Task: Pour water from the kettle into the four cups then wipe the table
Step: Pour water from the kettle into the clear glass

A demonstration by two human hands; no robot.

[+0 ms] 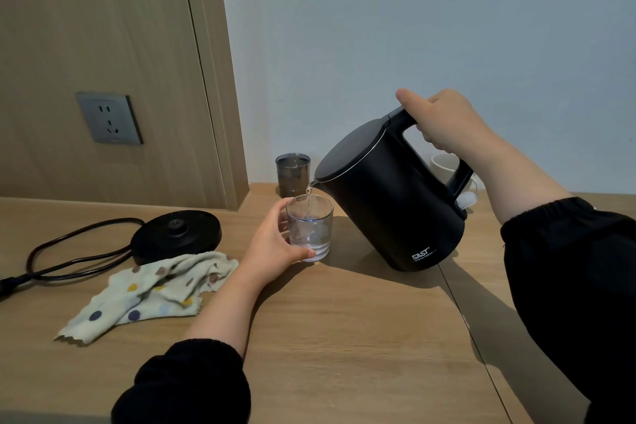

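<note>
Head view puts my pale wooden table (344, 337) across the whole lower half. Over it I hold the matt black electric kettle (389, 203) tilted to the left. My right hand (444, 120) is wrapped fully round its handle with the thumb along the top, and a thin stream of water falls from the spout. The cream cloth with coloured dots (148, 293) lies crumpled at the left, just in front of the round black kettle base (175, 231), whose black cord (69, 251) loops away leftward. My left hand (275, 244) curls round the small clear glass cup (311, 234), which stands on the table right under the spout with a little water in its bottom. Behind it, 1 dark smoked glass cup (292, 172) stands near the wall, and 1 white mug (444, 165) shows partly behind the kettle's handle.
</note>
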